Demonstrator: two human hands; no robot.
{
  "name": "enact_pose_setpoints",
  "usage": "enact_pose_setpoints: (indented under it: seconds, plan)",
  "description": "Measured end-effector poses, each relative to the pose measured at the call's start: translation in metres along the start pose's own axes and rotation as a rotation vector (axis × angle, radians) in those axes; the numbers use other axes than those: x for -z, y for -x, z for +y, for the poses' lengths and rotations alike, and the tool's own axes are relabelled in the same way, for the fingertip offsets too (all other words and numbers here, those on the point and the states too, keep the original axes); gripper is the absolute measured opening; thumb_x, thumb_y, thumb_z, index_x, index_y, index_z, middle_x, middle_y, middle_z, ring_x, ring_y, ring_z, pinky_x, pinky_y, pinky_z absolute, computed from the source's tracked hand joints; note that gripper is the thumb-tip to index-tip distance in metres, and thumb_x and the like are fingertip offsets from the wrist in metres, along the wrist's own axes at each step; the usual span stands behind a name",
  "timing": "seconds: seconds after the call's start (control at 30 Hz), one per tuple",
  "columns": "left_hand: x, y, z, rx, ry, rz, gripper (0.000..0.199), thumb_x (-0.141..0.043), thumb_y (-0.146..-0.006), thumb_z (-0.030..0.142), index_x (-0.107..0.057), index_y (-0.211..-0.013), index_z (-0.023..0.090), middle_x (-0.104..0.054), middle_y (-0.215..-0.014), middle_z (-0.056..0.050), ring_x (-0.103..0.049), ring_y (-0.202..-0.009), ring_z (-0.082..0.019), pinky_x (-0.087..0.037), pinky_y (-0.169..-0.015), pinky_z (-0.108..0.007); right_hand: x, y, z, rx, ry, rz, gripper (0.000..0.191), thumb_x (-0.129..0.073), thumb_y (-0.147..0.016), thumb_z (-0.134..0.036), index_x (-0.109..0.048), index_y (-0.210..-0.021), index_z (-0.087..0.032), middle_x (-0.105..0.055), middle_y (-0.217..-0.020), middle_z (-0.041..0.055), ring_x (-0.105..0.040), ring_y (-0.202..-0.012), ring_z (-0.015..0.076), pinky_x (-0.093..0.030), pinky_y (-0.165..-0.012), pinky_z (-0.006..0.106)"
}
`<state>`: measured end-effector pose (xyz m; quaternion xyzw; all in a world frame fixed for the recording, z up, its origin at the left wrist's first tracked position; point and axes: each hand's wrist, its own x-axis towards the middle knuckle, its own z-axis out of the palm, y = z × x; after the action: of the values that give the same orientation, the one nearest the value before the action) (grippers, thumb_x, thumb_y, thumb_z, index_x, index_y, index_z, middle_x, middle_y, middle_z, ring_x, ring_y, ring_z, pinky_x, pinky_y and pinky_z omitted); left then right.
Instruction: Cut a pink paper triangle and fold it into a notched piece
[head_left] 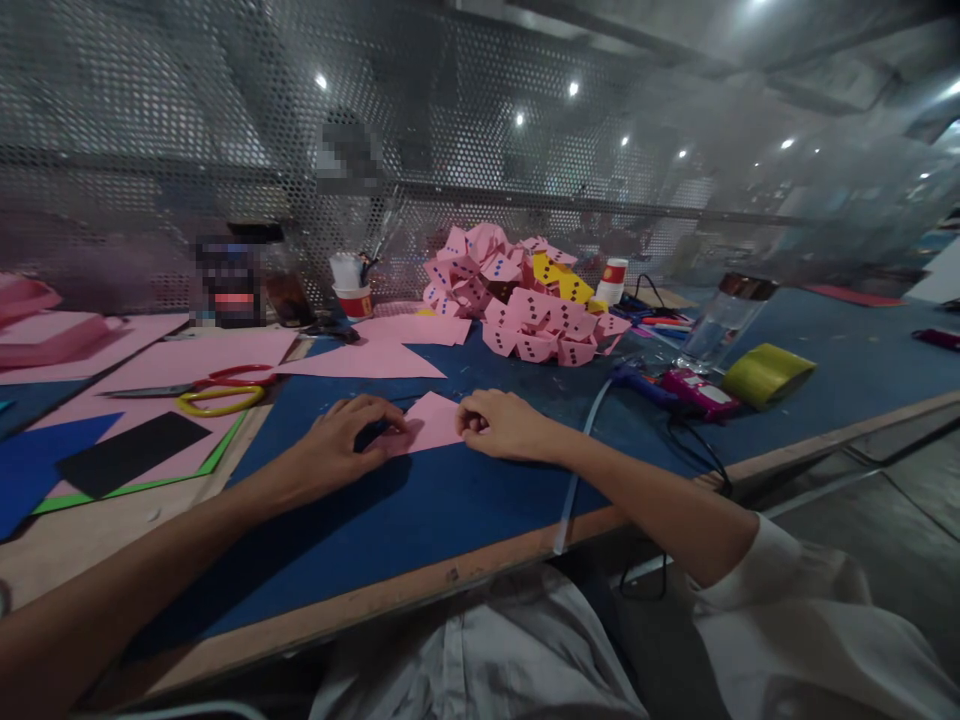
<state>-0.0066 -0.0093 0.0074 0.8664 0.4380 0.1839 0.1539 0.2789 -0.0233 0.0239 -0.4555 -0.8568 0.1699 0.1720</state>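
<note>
Small pink sheet flat on the blue counter, between our two hands.
Our left hand touches its left corner, fingers bent; our right hand lies at its right edge, fingers curled in. We cannot tell whether either pinches the paper. Larger pink sheets and folded pink pieces sit beyond; scissors off left. Uneven pressure could skew or crease the sheet, we judge; our right forearm, swinging outward, could snag the pale strip.
</note>
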Motion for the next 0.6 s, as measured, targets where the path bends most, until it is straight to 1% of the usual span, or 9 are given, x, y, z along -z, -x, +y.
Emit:
enact_pose_setpoints:
  seconds: [0.2, 0.33, 0.4, 0.47, 0.6]
  plan:
    - [0.010, -0.001, -0.011, -0.065, 0.021, -0.080, 0.038, -0.054, -0.090, 0.048, -0.071, -0.119, 0.030, -0.069, -0.134, -0.007, -0.057, -0.128, -0.034, -0.041, -0.113, -0.050, 0.001, 0.000, 0.001, 0.001, -0.005, -0.006, 0.014, -0.062, -0.086, -0.016, -0.072, -0.094, -0.020, -0.070, -0.095, 0.0026, -0.061, -0.090, 0.0179, -0.040, -0.079, 0.029]
    - [0.013, -0.002, -0.017, -0.109, 0.051, -0.105, 0.041, -0.055, -0.085, 0.034, -0.068, -0.124, 0.028, -0.068, -0.137, -0.005, -0.056, -0.130, -0.033, -0.041, -0.115, -0.047, -0.001, 0.000, 0.003, 0.000, -0.005, 0.000, 0.013, -0.062, -0.086, -0.016, -0.072, -0.095, -0.020, -0.070, -0.096, 0.0028, -0.060, -0.090, 0.0175, -0.040, -0.080, 0.029]
    - [0.013, -0.002, -0.020, -0.124, 0.062, -0.108, 0.042, -0.055, -0.084, 0.030, -0.067, -0.124, 0.028, -0.067, -0.138, -0.005, -0.056, -0.132, -0.032, -0.040, -0.116, -0.046, -0.002, 0.000, 0.003, 0.004, -0.007, 0.000, 0.013, -0.063, -0.087, -0.017, -0.072, -0.095, -0.020, -0.070, -0.095, 0.0027, -0.060, -0.090, 0.0174, -0.040, -0.080, 0.029]
    - [0.013, -0.002, -0.020, -0.126, 0.065, -0.115, 0.040, -0.056, -0.086, 0.033, -0.068, -0.124, 0.028, -0.067, -0.138, -0.006, -0.056, -0.132, -0.032, -0.040, -0.116, -0.047, -0.002, 0.000, 0.004, 0.011, -0.011, 0.003, 0.012, -0.063, -0.087, -0.017, -0.072, -0.095, -0.020, -0.070, -0.095, 0.0026, -0.060, -0.090, 0.0172, -0.040, -0.080, 0.028]
    - [0.014, -0.002, -0.018, -0.114, 0.046, -0.119, 0.039, -0.057, -0.093, 0.048, -0.068, -0.126, 0.029, -0.067, -0.139, -0.007, -0.057, -0.131, -0.033, -0.042, -0.115, -0.049, -0.002, -0.001, 0.003, 0.002, -0.011, -0.001, 0.013, -0.063, -0.086, -0.016, -0.071, -0.094, -0.020, -0.070, -0.095, 0.0028, -0.061, -0.091, 0.0177, -0.041, -0.081, 0.029]
